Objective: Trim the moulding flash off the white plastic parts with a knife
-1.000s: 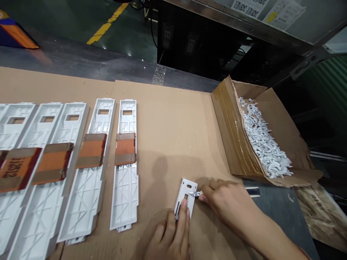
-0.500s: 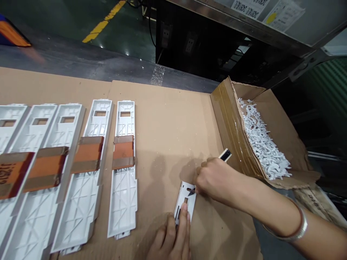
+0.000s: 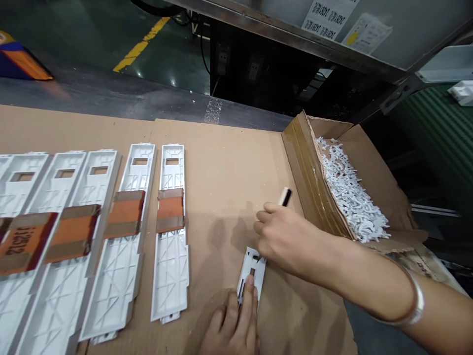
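Note:
On the cardboard-covered table lies a small white slotted plastic part (image 3: 247,260). The extended fingers of my left hand (image 3: 234,323) press down on its near end and hold it in place. My right hand (image 3: 283,236) is closed around a small knife (image 3: 285,197) with a pale handle and a black end. Its dark blade tip touches the far end of the part, near a slot, and is partly hidden by my fingers.
Several long white plastic panels (image 3: 172,276) lie side by side on the left, each crossed by an orange and brown taped block (image 3: 170,211). A cardboard box (image 3: 306,172) at the right holds many small white pieces (image 3: 351,197). A metal-edged machine (image 3: 258,24) overhangs the back.
My right hand has tilted the knife more upright and shifted slightly left. My left hand stays on the white part. The camera view has shifted a little.

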`<move>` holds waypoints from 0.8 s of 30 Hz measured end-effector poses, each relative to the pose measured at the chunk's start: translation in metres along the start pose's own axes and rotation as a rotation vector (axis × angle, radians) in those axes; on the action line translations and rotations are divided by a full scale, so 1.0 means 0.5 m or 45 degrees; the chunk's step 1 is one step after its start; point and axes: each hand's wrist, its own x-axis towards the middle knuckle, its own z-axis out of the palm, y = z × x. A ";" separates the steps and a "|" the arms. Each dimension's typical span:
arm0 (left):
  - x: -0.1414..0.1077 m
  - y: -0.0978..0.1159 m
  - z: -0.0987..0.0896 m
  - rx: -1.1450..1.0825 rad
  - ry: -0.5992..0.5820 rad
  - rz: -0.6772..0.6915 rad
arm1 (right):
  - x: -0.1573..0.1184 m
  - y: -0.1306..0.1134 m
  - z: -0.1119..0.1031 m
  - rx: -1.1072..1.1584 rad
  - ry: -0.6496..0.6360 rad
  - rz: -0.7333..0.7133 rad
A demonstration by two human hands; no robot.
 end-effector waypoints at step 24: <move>0.069 -0.011 -0.135 -2.576 0.188 -1.165 | -0.160 -0.370 0.212 1.904 1.116 1.069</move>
